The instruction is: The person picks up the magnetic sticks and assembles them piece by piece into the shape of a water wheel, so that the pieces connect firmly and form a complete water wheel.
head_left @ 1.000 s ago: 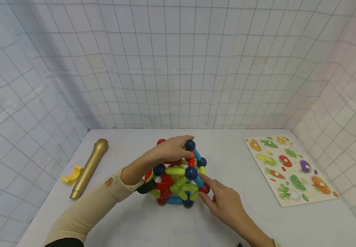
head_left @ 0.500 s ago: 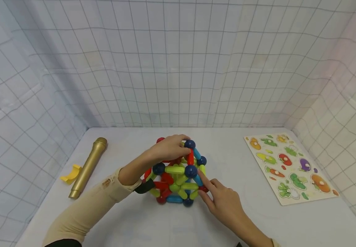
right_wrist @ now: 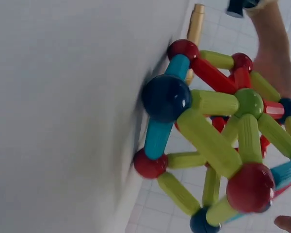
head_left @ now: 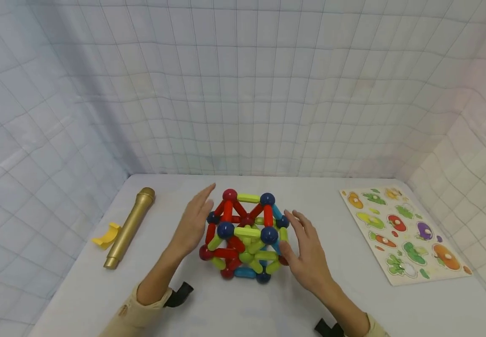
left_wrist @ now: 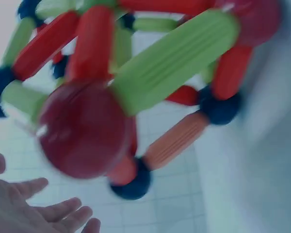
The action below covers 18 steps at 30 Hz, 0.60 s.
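A ball-shaped frame of magnetic rods and balls [head_left: 245, 236], in red, green, blue and dark blue, stands on the white table [head_left: 234, 304]. My left hand [head_left: 194, 222] is open just left of it, fingers straight, palm toward it, not touching. My right hand [head_left: 306, 250] is open at its right side, fingers spread close to the rods. The left wrist view shows the frame [left_wrist: 136, 82] close up, with fingertips [left_wrist: 63, 213] at the lower left. In the right wrist view the frame [right_wrist: 218, 141] fills the middle.
A gold toy microphone [head_left: 130, 228] lies at the left with a small yellow curved piece [head_left: 107, 235] beside it. A wooden vegetable puzzle board [head_left: 405, 234] lies at the right. Gridded cloth walls [head_left: 243, 93] close in the table on three sides.
My left hand has let go of the top of the frame and drawn back to its left side, open. My right hand has lifted off the lower right rods and opened.
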Tool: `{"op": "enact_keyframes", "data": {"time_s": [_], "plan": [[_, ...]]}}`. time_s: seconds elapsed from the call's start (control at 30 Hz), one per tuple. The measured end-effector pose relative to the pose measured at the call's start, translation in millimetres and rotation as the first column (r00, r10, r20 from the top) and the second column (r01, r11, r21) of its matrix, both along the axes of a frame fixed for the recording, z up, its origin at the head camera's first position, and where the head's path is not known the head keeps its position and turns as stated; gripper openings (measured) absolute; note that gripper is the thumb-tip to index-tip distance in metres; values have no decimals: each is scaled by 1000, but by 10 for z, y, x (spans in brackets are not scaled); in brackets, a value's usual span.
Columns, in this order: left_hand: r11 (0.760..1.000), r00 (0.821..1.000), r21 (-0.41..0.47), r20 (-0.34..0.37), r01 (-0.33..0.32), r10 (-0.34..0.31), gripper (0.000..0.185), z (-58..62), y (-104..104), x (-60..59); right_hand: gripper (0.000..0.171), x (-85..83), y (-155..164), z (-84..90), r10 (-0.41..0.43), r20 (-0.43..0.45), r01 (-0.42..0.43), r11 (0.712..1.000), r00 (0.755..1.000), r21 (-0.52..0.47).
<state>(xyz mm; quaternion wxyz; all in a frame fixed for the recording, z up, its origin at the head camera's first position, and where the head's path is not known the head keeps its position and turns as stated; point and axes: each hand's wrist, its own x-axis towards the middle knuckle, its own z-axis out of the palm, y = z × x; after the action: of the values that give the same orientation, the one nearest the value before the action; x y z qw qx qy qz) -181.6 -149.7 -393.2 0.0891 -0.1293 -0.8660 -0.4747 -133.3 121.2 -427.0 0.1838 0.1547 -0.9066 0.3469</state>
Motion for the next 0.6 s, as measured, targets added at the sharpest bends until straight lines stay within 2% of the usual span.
{"op": "enact_keyframes", "data": {"time_s": [0.07, 0.17, 0.3, 0.4, 0.6], "plan": [[998, 998, 11, 32, 62, -62, 58, -110, 40, 16, 58, -86, -77, -15, 78, 4, -78, 991, 997, -110], [990, 988, 50, 69, 132, -135, 63, -213, 140, 34, 56, -180, -157, -79, 156, 30, -144, 959, 987, -244], [983, 984, 99, 79, 151, -159, 64, -271, 225, 64, 56, -231, -195, -162, 217, 32, -192, 917, 976, -350], [984, 986, 104, 67, 147, -154, 65, -269, 241, 85, 55, -256, -211, -175, 240, -2, -225, 909, 971, -350], [986, 985, 74, 67, 152, -157, 64, -248, 201, 142, 53, -288, -263, -135, 232, -43, -235, 928, 972, -290]]}}
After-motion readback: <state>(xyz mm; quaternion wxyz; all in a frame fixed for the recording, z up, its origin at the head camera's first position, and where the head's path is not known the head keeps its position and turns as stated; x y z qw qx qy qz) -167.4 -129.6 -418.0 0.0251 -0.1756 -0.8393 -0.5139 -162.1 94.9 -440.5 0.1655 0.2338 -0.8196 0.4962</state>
